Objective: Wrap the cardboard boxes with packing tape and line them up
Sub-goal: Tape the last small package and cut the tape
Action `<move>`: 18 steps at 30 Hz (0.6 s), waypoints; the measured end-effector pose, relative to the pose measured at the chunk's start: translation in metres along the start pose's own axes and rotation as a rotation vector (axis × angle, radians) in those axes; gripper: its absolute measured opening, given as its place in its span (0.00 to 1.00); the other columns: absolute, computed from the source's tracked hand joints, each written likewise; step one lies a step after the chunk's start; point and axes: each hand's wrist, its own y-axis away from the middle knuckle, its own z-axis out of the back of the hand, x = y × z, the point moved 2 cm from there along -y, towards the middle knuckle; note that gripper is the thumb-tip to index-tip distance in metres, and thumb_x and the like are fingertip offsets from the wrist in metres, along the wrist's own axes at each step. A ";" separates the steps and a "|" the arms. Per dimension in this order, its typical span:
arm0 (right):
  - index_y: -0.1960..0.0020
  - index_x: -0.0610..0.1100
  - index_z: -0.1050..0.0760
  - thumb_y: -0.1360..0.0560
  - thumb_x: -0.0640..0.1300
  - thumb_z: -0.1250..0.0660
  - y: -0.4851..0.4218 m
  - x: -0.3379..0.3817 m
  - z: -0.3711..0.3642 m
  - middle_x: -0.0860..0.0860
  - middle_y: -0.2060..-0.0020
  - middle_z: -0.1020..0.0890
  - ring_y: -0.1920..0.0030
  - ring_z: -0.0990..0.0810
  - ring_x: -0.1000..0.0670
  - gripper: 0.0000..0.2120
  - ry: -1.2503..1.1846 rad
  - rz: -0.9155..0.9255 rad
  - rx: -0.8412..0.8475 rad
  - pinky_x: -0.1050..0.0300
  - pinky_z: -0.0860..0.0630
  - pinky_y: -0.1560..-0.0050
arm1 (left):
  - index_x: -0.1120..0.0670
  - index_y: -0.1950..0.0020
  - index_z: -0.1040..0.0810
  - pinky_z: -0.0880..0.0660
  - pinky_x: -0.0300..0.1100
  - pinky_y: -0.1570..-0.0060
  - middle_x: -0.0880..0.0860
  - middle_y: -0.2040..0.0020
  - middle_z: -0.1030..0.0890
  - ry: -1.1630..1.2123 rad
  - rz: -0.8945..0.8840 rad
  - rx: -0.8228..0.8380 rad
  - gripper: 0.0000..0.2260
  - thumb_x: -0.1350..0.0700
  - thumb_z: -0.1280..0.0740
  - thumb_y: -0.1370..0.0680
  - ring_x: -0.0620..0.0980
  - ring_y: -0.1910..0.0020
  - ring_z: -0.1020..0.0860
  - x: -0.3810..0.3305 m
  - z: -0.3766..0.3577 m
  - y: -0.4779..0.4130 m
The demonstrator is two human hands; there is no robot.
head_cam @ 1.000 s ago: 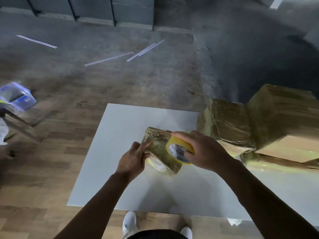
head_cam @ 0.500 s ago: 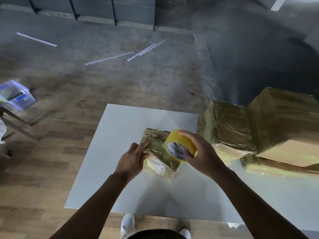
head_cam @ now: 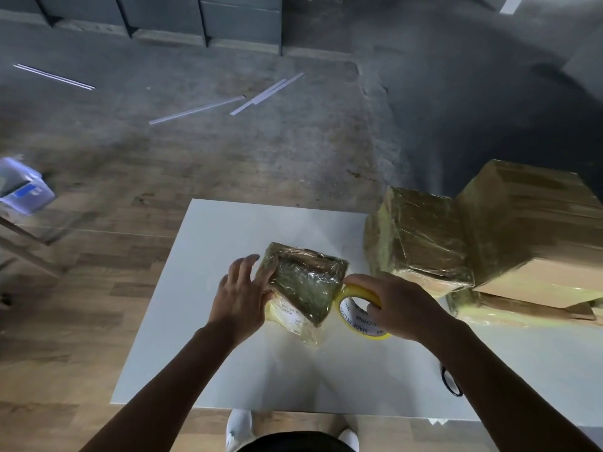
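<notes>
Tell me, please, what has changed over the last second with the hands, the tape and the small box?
The right hand carried the tape roll off the small box down to its right side. The left hand opened its fingers, palm still against the box. The wrapped boxes stayed put.
</notes>
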 end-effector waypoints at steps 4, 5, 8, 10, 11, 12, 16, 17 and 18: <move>0.33 0.66 0.41 0.31 0.49 0.42 0.005 0.001 -0.001 0.50 0.46 0.24 0.49 0.23 0.46 0.29 -0.004 0.005 -0.020 0.55 0.27 0.51 | 0.65 0.35 0.27 0.31 0.58 0.35 0.63 0.34 0.27 -0.165 -0.208 0.011 0.26 0.64 0.33 0.33 0.64 0.34 0.29 -0.023 0.008 -0.005; 0.33 0.66 0.41 0.31 0.49 0.42 0.006 0.002 -0.001 0.50 0.47 0.25 0.49 0.22 0.46 0.28 -0.013 0.006 -0.025 0.56 0.27 0.51 | 0.65 0.32 0.29 0.34 0.59 0.32 0.65 0.32 0.29 -0.164 -0.224 0.044 0.28 0.65 0.36 0.33 0.65 0.32 0.32 -0.028 0.008 -0.004; 0.32 0.66 0.41 0.29 0.48 0.40 0.007 0.001 -0.004 0.50 0.49 0.25 0.50 0.22 0.46 0.28 -0.013 0.008 -0.028 0.57 0.27 0.52 | 0.62 0.25 0.37 0.43 0.57 0.27 0.68 0.27 0.37 -0.171 -0.265 0.109 0.32 0.65 0.38 0.30 0.65 0.26 0.40 -0.046 0.001 0.002; 0.32 0.67 0.42 0.30 0.49 0.41 0.007 0.000 -0.004 0.51 0.50 0.25 0.51 0.22 0.47 0.29 -0.005 0.007 -0.040 0.57 0.27 0.52 | 0.65 0.27 0.35 0.42 0.55 0.27 0.66 0.28 0.34 -0.189 -0.293 0.104 0.30 0.64 0.36 0.30 0.64 0.27 0.37 -0.058 -0.003 0.003; 0.32 0.67 0.43 0.31 0.51 0.42 0.007 -0.001 -0.004 0.51 0.50 0.26 0.51 0.22 0.47 0.29 -0.008 0.009 -0.050 0.57 0.27 0.53 | 0.66 0.28 0.34 0.42 0.55 0.27 0.66 0.29 0.32 -0.196 -0.291 0.105 0.30 0.63 0.34 0.31 0.63 0.28 0.36 -0.063 -0.004 0.003; 0.32 0.66 0.43 0.32 0.53 0.44 0.007 -0.001 -0.005 0.51 0.51 0.26 0.52 0.23 0.47 0.29 -0.025 0.011 -0.056 0.58 0.27 0.53 | 0.65 0.28 0.34 0.43 0.54 0.27 0.65 0.29 0.32 -0.199 -0.281 0.109 0.31 0.62 0.34 0.31 0.63 0.28 0.35 -0.065 -0.004 0.002; 0.36 0.66 0.35 0.32 0.49 0.40 0.014 -0.006 -0.017 0.54 0.46 0.25 0.48 0.24 0.53 0.26 -0.330 0.015 -0.110 0.62 0.26 0.49 | 0.63 0.25 0.39 0.49 0.52 0.25 0.64 0.26 0.37 -0.201 -0.265 0.175 0.30 0.59 0.38 0.26 0.61 0.26 0.40 -0.063 -0.004 -0.008; 0.38 0.66 0.34 0.31 0.44 0.37 0.017 -0.008 -0.021 0.56 0.44 0.24 0.45 0.24 0.55 0.26 -0.397 0.011 -0.142 0.66 0.28 0.46 | 0.64 0.27 0.35 0.45 0.53 0.26 0.64 0.29 0.33 -0.195 -0.269 0.175 0.29 0.59 0.36 0.28 0.62 0.28 0.36 -0.063 -0.001 -0.010; 0.40 0.68 0.34 0.31 0.39 0.35 0.020 -0.010 -0.025 0.58 0.43 0.24 0.44 0.25 0.57 0.29 -0.432 0.010 -0.171 0.71 0.31 0.45 | 0.64 0.30 0.30 0.39 0.53 0.29 0.64 0.33 0.28 -0.181 -0.270 0.177 0.28 0.58 0.33 0.30 0.62 0.31 0.31 -0.065 0.001 -0.010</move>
